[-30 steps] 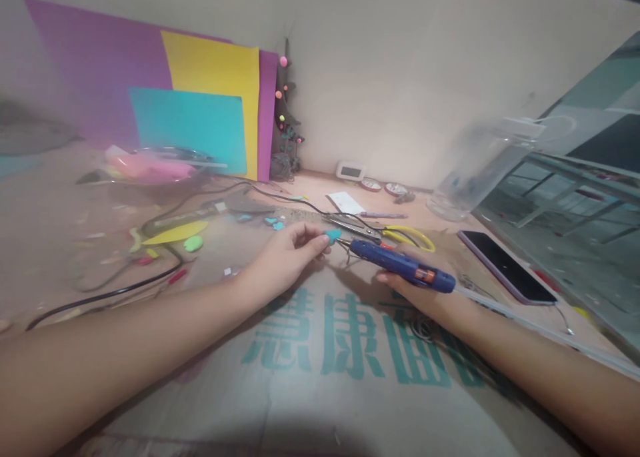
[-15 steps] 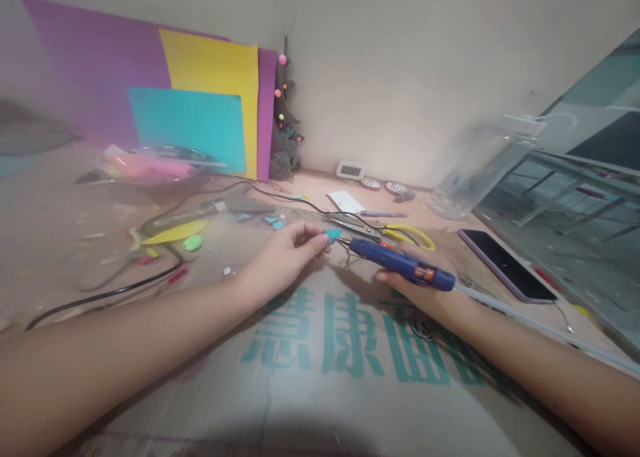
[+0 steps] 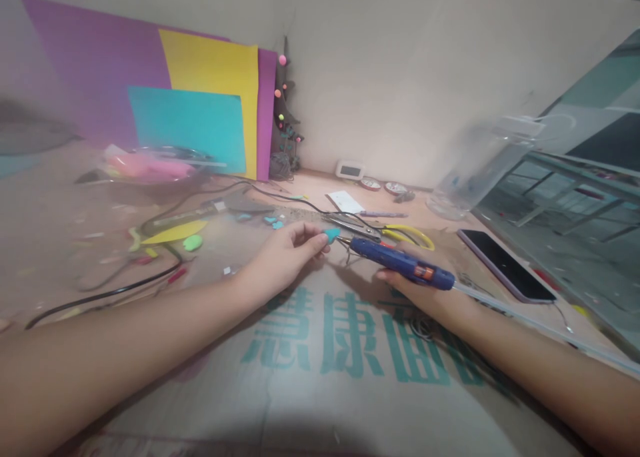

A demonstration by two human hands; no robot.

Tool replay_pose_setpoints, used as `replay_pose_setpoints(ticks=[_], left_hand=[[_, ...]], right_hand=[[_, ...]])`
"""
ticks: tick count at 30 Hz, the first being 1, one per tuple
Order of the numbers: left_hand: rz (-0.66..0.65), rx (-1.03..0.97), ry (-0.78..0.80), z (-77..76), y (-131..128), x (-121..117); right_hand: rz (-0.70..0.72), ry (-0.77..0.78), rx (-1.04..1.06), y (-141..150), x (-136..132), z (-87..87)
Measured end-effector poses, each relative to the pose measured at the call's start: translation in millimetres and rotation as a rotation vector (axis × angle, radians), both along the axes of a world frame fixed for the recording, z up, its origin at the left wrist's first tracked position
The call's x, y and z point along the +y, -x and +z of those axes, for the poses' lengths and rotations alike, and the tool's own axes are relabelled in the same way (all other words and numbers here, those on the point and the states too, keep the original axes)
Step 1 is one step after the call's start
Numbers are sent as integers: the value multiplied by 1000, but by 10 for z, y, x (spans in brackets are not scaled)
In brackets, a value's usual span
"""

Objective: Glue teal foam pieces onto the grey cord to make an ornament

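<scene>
Between thumb and fingers, my left hand (image 3: 300, 247) pinches a small turquoise foam piece (image 3: 332, 234) above the middle of the table. My right hand (image 3: 413, 277) is wrapped round a blue hot glue gun (image 3: 395, 260). Its metal nozzle points left and is at or very near the foam piece; I cannot tell whether they touch. A long clear glue stick (image 3: 510, 306) runs out of the gun's back end over my right forearm. Just behind the glue gun lie scissors (image 3: 400, 236) with yellow handles.
A phone (image 3: 505, 265) lies at the right edge, near a clear plastic jug (image 3: 465, 170). Black cable (image 3: 115, 292) crosses the left side among foam scraps (image 3: 175, 232). Coloured sheets (image 3: 210, 64) lean on the wall beside a dark branch with beads (image 3: 283, 94). A small white clock (image 3: 349, 170) stands behind.
Almost nothing differs. Both hands, the foam piece and the glue gun hold nearly the same place.
</scene>
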State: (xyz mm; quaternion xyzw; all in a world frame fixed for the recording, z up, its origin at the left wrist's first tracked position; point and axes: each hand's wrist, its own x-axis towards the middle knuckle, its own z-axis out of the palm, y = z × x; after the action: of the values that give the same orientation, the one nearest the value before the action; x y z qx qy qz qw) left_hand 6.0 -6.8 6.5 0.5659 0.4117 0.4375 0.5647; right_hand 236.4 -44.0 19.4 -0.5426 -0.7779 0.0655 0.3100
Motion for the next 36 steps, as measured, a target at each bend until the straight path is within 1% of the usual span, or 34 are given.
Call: replay_pose_setpoints(ticks=[3,5,12,19,24,32,36], left_hand=[[-9,4,-18,-9,8,6],[-16,2,-28,-13,13,8],[-6,11,13,29,1,-10],[-7,0,23,18,-8,-7],[-7,2,13,12,-6,2],[-15,9,-11,0,0,13],[-6,14,6,6,-13,9]], right_hand=[[-29,-14,-43,3,-4,7],[-19,-22,-50,9,-6,19],[-19,-11,-20,-5,7,6],[-51,6,17,39,-19,30],[-73,-19,1,31,-24,23],[-21,8,-5,-5,-1,35],[-37,21,5,-11,1,33]])
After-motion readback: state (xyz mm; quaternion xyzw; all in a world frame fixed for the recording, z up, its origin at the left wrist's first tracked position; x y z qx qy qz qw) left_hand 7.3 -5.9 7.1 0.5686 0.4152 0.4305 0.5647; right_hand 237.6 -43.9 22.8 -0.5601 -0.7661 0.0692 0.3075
